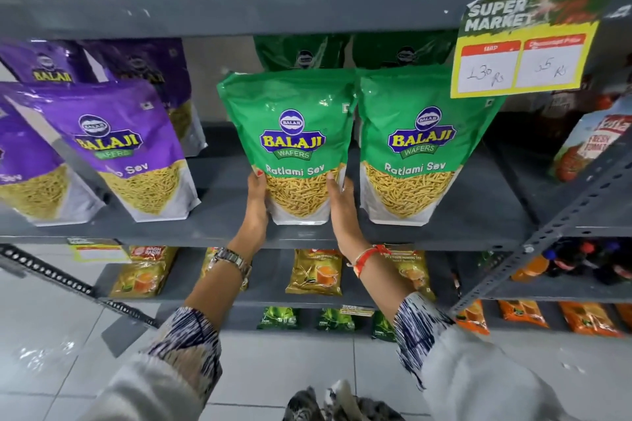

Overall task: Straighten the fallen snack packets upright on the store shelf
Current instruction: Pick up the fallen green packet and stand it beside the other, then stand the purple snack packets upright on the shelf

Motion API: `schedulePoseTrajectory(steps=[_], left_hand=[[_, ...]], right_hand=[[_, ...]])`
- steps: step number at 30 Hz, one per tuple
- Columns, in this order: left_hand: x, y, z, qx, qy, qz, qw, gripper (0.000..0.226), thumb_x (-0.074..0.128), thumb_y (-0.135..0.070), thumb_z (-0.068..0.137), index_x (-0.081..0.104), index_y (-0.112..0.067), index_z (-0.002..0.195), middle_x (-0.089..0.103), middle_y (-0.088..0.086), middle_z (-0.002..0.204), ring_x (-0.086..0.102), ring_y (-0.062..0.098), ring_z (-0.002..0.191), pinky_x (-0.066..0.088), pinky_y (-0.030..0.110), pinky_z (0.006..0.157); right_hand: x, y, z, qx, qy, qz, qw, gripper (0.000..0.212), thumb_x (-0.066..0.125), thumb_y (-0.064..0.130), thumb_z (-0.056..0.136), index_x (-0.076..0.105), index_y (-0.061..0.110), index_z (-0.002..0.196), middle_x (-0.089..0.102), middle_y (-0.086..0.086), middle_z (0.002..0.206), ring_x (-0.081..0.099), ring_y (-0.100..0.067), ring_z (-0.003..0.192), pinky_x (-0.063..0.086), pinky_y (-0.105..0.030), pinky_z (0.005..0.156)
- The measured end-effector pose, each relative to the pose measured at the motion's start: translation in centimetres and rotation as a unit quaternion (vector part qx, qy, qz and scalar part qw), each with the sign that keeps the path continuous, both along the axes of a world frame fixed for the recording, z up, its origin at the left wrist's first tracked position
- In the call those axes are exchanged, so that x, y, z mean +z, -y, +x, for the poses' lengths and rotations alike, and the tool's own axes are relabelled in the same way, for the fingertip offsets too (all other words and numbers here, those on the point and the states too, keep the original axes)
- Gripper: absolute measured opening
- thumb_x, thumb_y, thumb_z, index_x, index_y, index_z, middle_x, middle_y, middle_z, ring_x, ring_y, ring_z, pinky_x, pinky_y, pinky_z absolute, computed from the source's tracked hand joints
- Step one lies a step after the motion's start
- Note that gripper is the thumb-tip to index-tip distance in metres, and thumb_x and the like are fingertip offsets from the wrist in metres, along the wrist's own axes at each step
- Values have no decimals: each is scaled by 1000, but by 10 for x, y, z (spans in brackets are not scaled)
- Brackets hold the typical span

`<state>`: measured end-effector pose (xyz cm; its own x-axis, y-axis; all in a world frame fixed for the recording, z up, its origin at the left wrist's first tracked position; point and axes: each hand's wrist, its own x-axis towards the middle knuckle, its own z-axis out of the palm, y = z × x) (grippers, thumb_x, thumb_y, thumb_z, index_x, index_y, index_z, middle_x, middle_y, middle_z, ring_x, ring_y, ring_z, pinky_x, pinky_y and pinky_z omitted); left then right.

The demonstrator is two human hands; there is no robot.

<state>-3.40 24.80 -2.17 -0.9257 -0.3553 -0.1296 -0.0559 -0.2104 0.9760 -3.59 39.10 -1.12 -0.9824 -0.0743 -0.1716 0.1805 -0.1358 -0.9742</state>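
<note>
Both hands, left [257,202] and right [343,207], I'm closing on the glossy green plastic Ratlami Sev pouch [290,143]; its base should sit flat near the grey metal shelf [478,215] front edge.

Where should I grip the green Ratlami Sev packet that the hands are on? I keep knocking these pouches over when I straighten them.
Grip the green Ratlami Sev packet low on its two side edges, coming from the front, as the left hand and right hand do here. It is a tall pouch on a narrow base at the shelf front; the full lower part looks steadier to hold than the top.
</note>
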Motion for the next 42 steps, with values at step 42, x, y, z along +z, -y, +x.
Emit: schedulePoseTrajectory(steps=[42], left_hand=[[-1, 310, 53, -27, 31, -21, 999, 57, 36, -44, 92, 17, -29, 144, 27, 5, 154, 31, 27, 139, 26, 54, 115]], right_hand=[[-30, 300, 29, 14, -46, -28, 998, 43, 41, 48, 89, 40, 24, 125, 58, 12, 111, 56, -2, 103, 48, -25, 87]])
